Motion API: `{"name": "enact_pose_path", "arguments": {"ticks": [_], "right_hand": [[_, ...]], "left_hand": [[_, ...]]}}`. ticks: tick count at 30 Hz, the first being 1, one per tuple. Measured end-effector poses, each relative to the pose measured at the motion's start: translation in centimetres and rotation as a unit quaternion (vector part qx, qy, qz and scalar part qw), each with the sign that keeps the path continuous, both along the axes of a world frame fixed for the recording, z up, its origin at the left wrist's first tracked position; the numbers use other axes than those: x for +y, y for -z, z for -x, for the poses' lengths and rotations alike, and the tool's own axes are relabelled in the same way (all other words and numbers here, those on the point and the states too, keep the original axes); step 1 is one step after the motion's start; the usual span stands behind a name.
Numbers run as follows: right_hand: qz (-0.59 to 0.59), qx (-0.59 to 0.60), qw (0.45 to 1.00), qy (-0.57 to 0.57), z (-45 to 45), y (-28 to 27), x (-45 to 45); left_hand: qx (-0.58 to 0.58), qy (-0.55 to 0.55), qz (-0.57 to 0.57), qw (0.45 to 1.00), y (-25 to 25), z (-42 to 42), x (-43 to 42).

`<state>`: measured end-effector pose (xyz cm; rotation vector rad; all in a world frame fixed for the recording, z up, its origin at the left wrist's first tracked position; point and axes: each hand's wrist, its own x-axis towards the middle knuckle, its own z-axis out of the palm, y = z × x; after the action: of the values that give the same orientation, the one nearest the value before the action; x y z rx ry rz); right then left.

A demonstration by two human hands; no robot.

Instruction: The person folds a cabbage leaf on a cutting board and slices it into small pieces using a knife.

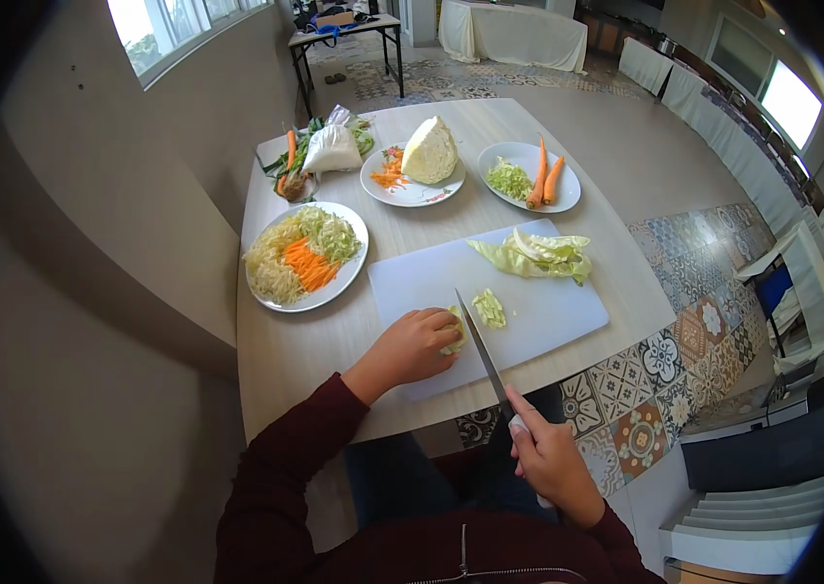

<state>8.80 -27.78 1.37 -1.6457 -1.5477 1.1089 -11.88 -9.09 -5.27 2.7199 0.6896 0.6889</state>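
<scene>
My left hand [410,352] is closed over a piece of cabbage [453,333] on the white cutting board [412,273]; the fingers cover most of it. In my right hand [550,450] is a long knife [483,348], gripped by its pale handle with the index finger stretched toward the blade. The blade points away from me, just right of the held cabbage. Right of the blade lies a small heap of chopped cabbage [490,309]. Several loose cabbage leaves [534,256] rest at the board's far right.
A plate [357,275] of shredded vegetables stands left. Farther back are a plate [410,201] with a cabbage wedge [429,152] and carrot shreds, and a plate [568,200] with two carrots [552,179]. A bag of white powder [332,150] lies by greens, near the wall [140,243].
</scene>
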Motion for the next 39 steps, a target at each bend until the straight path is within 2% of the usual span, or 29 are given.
{"name": "enact_pose_path", "arguments": {"ticks": [9,13,16,19,31,39], "right_hand": [[0.009,-0.029,0.999,-0.025,0.4,0.8,-0.2],[0.028,-0.036,0.999,-0.027,0.7,0.6,-0.2],[0.004,-0.063,0.997,-0.046,0.9,0.5,-0.2],[-0.033,-0.147,0.987,-0.058,1.3,1.0,-0.3],[-0.006,-0.250,0.963,-0.103,2.5,2.0,0.2],[-0.034,-0.235,0.968,-0.078,3.4,3.5,4.5]], "left_hand": [[-0.015,-0.012,-0.007,1.000,0.1,-0.1,-0.1],[-0.001,-0.031,0.028,0.999,-0.8,0.0,-0.3],[-0.007,-0.009,0.008,1.000,-0.8,0.2,0.0],[-0.015,-0.003,0.022,1.000,-1.1,0.2,-0.1],[-0.011,-0.007,0.024,1.000,-0.7,0.1,-0.1],[-0.009,-0.006,0.030,0.999,-1.0,0.1,-0.2]]}}
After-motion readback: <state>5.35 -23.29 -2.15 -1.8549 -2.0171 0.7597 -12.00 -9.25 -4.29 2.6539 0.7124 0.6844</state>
